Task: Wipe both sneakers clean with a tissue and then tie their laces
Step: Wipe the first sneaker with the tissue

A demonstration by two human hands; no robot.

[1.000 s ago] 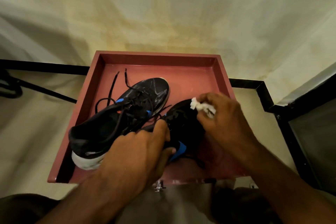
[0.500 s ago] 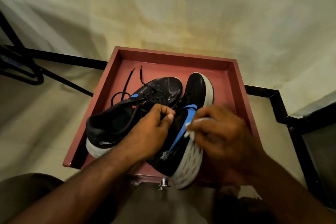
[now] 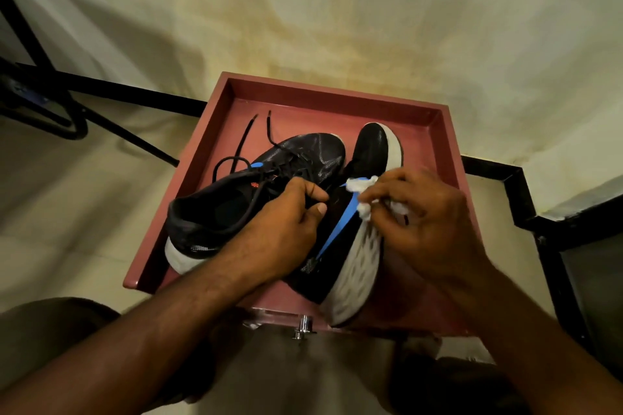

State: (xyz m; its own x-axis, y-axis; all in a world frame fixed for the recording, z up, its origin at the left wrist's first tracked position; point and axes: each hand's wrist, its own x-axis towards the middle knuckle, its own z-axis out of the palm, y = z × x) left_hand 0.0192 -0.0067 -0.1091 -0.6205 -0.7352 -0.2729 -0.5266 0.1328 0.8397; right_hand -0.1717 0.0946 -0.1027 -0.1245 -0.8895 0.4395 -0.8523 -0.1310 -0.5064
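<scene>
Wiping step: the right hand (image 3: 424,216) pinches the tissue (image 3: 362,194) against the tilted sneaker (image 3: 340,239), steadied by the closed left hand (image 3: 286,222). Next, sweep toward 12 o'clock; laces (image 3: 249,141) remain untied.

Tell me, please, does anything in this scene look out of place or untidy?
Only the left sneaker's laces: untied, trailing loose across the red tray. The right sneaker is tipped on its side, but held so deliberately while the right hand wipes with the tissue.
</scene>
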